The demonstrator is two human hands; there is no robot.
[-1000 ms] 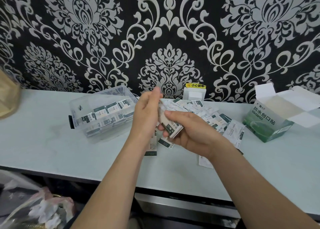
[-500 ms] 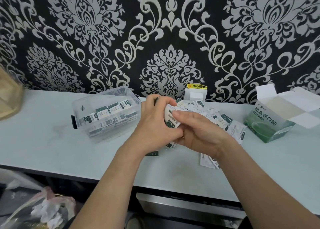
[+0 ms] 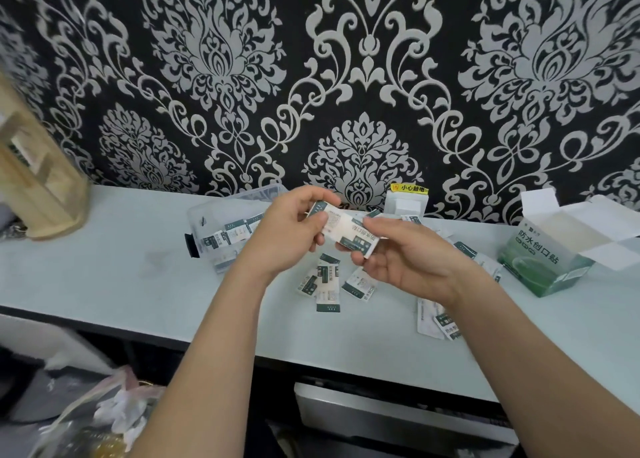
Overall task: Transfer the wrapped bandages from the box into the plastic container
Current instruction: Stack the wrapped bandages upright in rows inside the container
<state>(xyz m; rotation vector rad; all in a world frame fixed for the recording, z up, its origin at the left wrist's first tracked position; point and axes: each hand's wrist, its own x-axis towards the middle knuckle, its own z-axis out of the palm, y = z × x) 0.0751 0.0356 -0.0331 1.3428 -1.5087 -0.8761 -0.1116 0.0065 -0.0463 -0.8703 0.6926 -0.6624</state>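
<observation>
The left grip [image 3: 288,236] and right grip [image 3: 410,260] together pinch a stack of wrapped bandages [image 3: 349,229]. Beneath them, loose bandages [image 3: 328,281] lie on the surface [image 3: 104,267]. The plastic container [image 3: 214,222] sits to their left and the open box [image 3: 540,262] well to their right.

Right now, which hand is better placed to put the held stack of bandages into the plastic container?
Probably left. The left hand holds the stack of bandages and is next to the plastic container; the right hand, also holding it, is farther away.

Left hand [image 3: 289,237] hides part of plastic container [image 3: 221,227]
</observation>
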